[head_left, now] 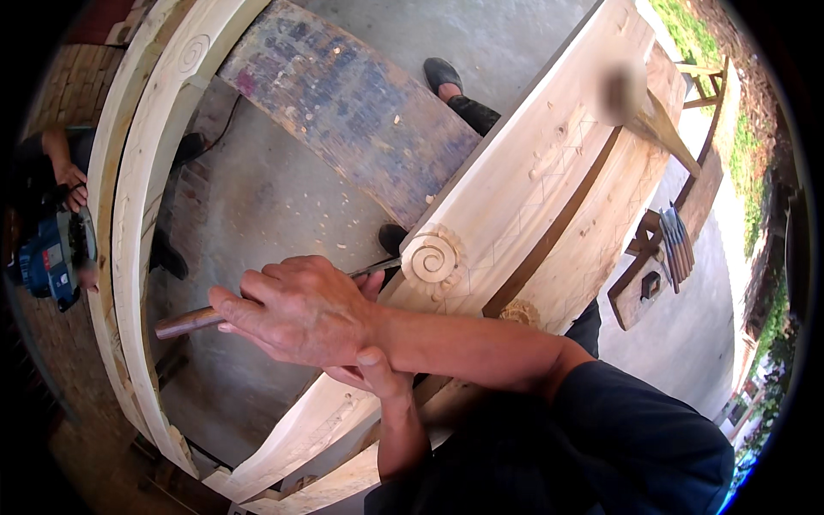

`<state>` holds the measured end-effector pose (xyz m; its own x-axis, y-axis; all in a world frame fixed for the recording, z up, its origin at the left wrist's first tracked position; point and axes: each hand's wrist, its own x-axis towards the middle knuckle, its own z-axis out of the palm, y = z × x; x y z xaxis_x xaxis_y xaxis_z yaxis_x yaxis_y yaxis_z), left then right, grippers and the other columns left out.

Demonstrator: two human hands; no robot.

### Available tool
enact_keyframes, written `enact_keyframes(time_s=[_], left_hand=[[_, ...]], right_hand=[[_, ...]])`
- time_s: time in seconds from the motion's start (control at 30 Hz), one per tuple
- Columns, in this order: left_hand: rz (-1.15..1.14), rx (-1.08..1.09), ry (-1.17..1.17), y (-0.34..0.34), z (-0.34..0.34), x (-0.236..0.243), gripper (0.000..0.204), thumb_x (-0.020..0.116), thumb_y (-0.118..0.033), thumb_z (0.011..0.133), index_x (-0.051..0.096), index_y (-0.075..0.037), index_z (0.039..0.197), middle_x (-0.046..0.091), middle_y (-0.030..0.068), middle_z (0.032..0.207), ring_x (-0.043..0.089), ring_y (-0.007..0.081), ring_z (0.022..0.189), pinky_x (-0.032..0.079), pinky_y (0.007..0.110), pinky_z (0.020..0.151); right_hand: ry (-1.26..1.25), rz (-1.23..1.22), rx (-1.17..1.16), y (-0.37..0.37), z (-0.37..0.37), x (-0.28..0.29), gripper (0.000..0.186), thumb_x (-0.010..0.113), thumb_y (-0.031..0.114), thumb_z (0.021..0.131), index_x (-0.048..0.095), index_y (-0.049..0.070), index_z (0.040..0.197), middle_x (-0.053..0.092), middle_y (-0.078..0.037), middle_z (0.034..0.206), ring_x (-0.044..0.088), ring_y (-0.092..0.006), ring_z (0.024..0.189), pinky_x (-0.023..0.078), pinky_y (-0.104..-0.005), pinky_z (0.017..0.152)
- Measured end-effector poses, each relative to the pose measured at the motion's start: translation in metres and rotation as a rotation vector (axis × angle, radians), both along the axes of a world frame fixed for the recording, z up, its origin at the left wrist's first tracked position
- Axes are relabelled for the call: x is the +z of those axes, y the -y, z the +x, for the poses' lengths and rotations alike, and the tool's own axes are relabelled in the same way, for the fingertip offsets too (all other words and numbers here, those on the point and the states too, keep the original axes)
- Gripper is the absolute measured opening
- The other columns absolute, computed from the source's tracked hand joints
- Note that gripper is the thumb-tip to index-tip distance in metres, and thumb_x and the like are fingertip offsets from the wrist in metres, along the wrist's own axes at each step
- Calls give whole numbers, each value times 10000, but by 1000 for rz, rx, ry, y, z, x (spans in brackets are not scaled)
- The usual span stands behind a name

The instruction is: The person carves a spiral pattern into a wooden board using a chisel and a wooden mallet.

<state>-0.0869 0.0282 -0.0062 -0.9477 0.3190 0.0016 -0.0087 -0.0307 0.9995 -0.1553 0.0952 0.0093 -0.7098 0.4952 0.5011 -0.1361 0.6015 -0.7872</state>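
Observation:
My right hand (300, 313) is closed around the brown wooden handle of a carving chisel (190, 323), which points toward the end of a pale wooden beam (515, 176). Beneath it, my left hand (378, 371) is mostly hidden; its thumb lies by my right wrist and its fingertips show beside the thin metal blade. The blade reaches the beam's edge next to a carved spiral (431, 261) with a scalloped border. Whether its tip touches the wood is hard to tell. A second round carving (520, 312) partly shows on the neighbouring beam, above my right forearm.
A stained plank (343, 103) spans between the beams. Curved beams (129, 215) stand at left, where another person's hand (74, 190) is near a blue power tool (53, 262). Several chisels (676, 249) lie on a bench at right. A pale wooden piece (665, 133) rests across the beams.

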Motion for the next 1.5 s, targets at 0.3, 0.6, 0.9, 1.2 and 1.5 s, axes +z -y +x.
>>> enact_keyframes(time_s=[0.3, 0.6, 0.9, 1.2, 1.5], left_hand=[[2, -19, 20, 1, 0, -2, 1010, 661, -646, 883, 392, 123, 1480, 616, 344, 1305, 702, 413, 1173, 572, 502, 1081], [7, -170, 278, 5, -19, 11, 1150, 786, -686, 787, 372, 99, 1519, 570, 346, 1406, 637, 446, 1285, 496, 525, 1159], [17, -302, 468, 6, -33, 18, 1240, 898, -610, 709, 303, 89, 1545, 557, 369, 1417, 632, 468, 1285, 492, 545, 1170], [7, -299, 519, 6, -37, 21, 1224, 924, -591, 701, 334, 90, 1529, 591, 363, 1375, 661, 453, 1246, 516, 533, 1152], [33, -305, 606, 9, -43, 23, 1210, 976, -523, 668, 361, 71, 1525, 612, 340, 1350, 678, 447, 1220, 527, 543, 1142]], right_hand=[[-50, -6, -24, -3, 2, 3, 354, 812, 288, 891, 694, 88, 1159, 496, -14, 720, 594, -179, 561, 508, -353, 487], [-86, -54, -149, -7, -5, 3, 377, 824, 272, 865, 705, 92, 1174, 506, -19, 733, 605, -184, 580, 510, -349, 500], [-22, -50, -126, -8, -7, 0, 345, 805, 272, 888, 692, 92, 1160, 508, -26, 727, 621, -197, 585, 514, -362, 497], [38, -81, -70, -8, -8, -2, 265, 762, 279, 933, 677, 83, 1089, 550, -55, 720, 653, -242, 611, 531, -396, 505], [97, -84, -40, -8, -10, -6, 240, 731, 276, 959, 657, 69, 1055, 603, -84, 747, 685, -279, 649, 555, -422, 533]])
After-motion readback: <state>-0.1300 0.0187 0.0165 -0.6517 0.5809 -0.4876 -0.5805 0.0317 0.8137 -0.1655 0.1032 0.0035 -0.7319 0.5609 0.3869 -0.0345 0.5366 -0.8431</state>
